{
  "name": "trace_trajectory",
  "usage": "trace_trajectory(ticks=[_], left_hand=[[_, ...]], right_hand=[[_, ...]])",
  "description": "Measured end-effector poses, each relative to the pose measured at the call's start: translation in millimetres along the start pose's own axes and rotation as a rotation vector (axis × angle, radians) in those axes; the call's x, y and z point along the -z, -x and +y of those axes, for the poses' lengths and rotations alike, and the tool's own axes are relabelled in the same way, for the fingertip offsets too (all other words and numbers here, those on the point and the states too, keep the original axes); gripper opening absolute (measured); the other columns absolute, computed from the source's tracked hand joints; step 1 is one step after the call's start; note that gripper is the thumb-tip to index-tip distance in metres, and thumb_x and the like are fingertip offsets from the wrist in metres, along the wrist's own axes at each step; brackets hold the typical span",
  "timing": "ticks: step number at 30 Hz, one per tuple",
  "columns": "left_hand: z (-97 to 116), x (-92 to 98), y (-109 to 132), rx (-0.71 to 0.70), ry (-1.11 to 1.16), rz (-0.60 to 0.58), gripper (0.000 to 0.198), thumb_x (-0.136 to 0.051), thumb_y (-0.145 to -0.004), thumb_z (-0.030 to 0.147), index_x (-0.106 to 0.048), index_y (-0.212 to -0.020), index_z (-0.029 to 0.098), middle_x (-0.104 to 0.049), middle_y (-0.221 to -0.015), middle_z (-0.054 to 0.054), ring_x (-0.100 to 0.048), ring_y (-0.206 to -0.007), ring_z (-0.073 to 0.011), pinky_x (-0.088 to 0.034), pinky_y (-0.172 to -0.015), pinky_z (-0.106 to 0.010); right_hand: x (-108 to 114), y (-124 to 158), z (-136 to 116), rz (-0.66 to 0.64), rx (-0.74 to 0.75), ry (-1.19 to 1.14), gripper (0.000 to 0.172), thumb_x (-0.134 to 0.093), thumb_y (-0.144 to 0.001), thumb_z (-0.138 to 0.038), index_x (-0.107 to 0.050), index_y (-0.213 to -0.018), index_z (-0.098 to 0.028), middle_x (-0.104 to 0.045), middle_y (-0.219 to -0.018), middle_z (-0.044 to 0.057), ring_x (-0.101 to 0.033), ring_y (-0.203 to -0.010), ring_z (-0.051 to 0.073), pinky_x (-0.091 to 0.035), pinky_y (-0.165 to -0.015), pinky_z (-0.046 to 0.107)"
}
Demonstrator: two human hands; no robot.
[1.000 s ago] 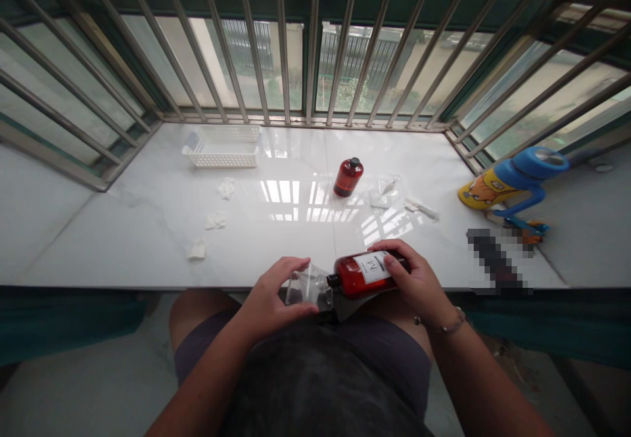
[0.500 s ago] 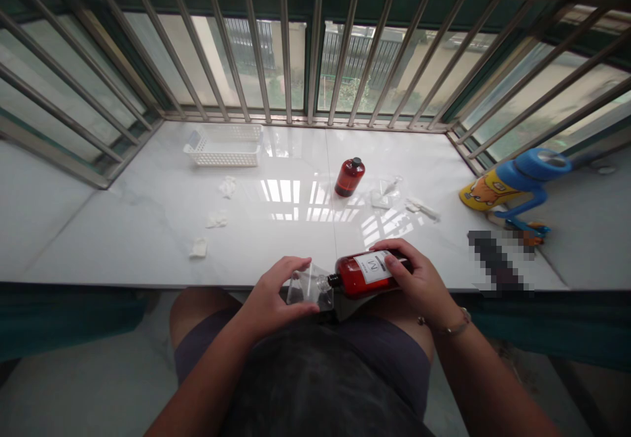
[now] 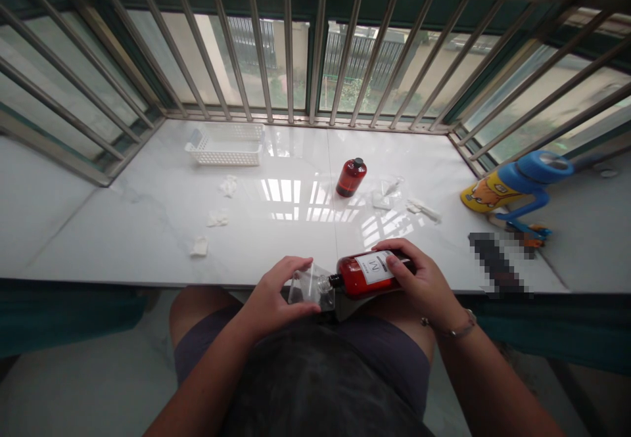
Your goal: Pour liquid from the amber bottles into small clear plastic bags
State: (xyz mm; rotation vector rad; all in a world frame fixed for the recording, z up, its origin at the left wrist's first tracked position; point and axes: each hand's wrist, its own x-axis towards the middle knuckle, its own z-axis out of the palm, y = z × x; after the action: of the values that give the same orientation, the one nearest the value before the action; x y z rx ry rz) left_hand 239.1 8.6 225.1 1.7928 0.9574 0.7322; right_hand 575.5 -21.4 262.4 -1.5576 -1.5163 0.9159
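Note:
My right hand grips a large red bottle with a white label, tipped on its side at the near edge of the white sill. Its neck points left into a small clear pouch, which my left hand holds by its top. Both hands hover over my lap, just in front of the sill's edge. A small red bottle with a black cap stands upright farther back on the sill.
A white plastic basket sits at the back left. Crumpled white tissues lie left of centre. Clear pouches lie beside the small bottle. A blue and yellow toy stands at the right. Metal window bars enclose the sill.
The hands, bottle and pouch keep the same pose. Only the view has shifted slightly.

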Motion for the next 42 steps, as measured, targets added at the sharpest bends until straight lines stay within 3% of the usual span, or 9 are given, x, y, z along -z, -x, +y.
trace_trajectory(ticks=[30,42], left_hand=[[0.7,0.4,1.0,0.006,0.014,0.01,0.074,-0.094,-0.08,0.048,-0.065,-0.145,0.028,-0.07,-0.14,-0.012,-0.069,-0.128,-0.0309,-0.06,-0.109,-0.046],[0.2,-1.6,2.7,0.086,0.004,-0.007,0.076,-0.096,-0.077,0.049,-0.065,-0.143,0.027,-0.072,-0.142,-0.011,-0.069,-0.129,-0.0315,-0.057,-0.113,-0.047]], right_hand=[[1.9,-1.3,-5.8,-0.026,0.001,0.023,0.034,-0.064,-0.102,-0.057,-0.074,-0.118,-0.028,-0.078,-0.112,0.005,-0.072,-0.093,0.024,-0.061,-0.08,0.035],[2.4,-0.7,-6.7,-0.036,-0.014,0.021,0.035,-0.064,-0.102,-0.057,-0.074,-0.119,-0.027,-0.077,-0.114,0.005,-0.072,-0.097,0.024,-0.06,-0.081,0.034]])
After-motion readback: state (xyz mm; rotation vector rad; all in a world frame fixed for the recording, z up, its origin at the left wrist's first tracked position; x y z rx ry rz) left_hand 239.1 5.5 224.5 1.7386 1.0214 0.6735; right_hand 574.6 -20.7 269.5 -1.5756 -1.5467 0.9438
